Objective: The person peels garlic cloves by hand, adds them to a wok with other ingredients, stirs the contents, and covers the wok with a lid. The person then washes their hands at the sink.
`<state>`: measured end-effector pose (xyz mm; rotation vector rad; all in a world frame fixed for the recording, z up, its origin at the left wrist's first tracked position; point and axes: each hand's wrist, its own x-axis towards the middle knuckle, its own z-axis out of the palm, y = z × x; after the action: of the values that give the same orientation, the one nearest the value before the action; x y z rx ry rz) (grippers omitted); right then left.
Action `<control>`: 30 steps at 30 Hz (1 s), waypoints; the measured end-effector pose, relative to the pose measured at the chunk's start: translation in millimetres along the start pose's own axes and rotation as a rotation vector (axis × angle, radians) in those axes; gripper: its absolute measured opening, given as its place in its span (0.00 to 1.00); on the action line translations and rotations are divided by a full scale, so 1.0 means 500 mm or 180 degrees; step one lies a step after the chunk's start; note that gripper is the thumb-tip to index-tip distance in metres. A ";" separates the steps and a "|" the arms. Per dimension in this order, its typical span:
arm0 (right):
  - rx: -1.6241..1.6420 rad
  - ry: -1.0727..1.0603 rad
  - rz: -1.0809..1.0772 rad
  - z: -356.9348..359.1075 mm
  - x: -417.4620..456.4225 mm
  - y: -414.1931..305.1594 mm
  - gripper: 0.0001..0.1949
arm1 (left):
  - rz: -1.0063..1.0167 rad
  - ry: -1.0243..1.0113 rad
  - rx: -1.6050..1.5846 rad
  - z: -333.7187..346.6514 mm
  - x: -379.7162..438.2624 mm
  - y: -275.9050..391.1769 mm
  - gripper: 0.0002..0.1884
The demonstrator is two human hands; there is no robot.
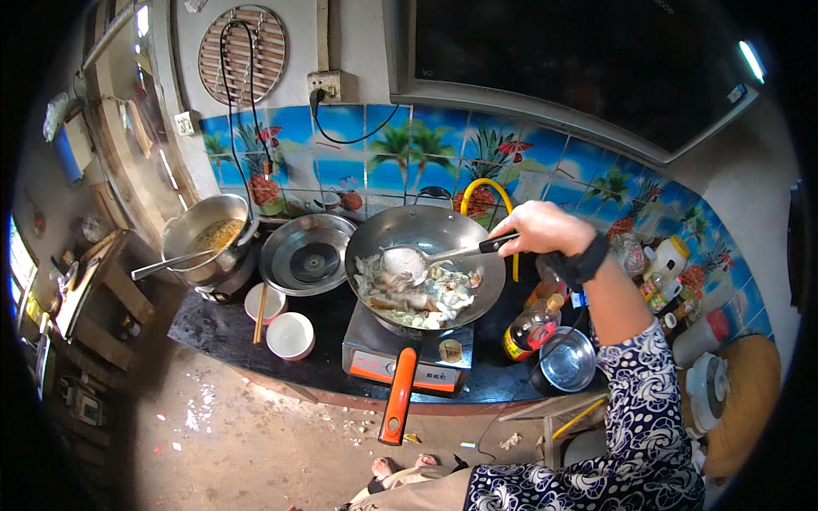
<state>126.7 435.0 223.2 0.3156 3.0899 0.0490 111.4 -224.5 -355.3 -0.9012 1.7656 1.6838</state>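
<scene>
My right hand (pixel 543 230) grips the black handle of a metal ladle (pixel 405 263), whose bowl rests among the food in a wok. The wok (pixel 470 230) sits on a stove (pixel 409 367), its orange handle (pixel 399 396) pointing towards me. Pale chunks and sliced pieces of food (pixel 441 297) lie in its bottom; some look blurred near the ladle. My left hand is out of view. A dark band is around my right wrist. A sauce bottle (pixel 527 332) with a yellow and red label stands right of the stove.
Left of the wok are a steel pan (pixel 339 233), two bowls (pixel 291 336) with chopsticks (pixel 260 313) across one, and a pot (pixel 185 223) of brownish food. A metal bowl (pixel 567 359) stands at the right. Farther right are jars and bottles (pixel 670 255). A yellow hose (pixel 486 183) rises behind the wok.
</scene>
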 end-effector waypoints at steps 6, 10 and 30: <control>0.0068 -0.1022 0.1396 -0.129 -0.018 -0.036 0.16 | -0.0281 0.0059 -0.0428 0.109 0.067 -0.050 0.29; 0.0633 -0.1343 0.1658 -0.077 0.018 -0.007 0.14 | -0.0296 0.0095 -0.0568 0.135 0.113 -0.059 0.28; 0.1371 -0.1848 0.0254 -0.031 0.043 -0.003 0.17 | 0.0106 0.0608 -0.0917 0.076 0.210 -0.073 0.21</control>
<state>104.9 437.3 237.8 0.3812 2.4811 -0.5986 70.2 -197.4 -461.9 -1.1988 1.6901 1.9642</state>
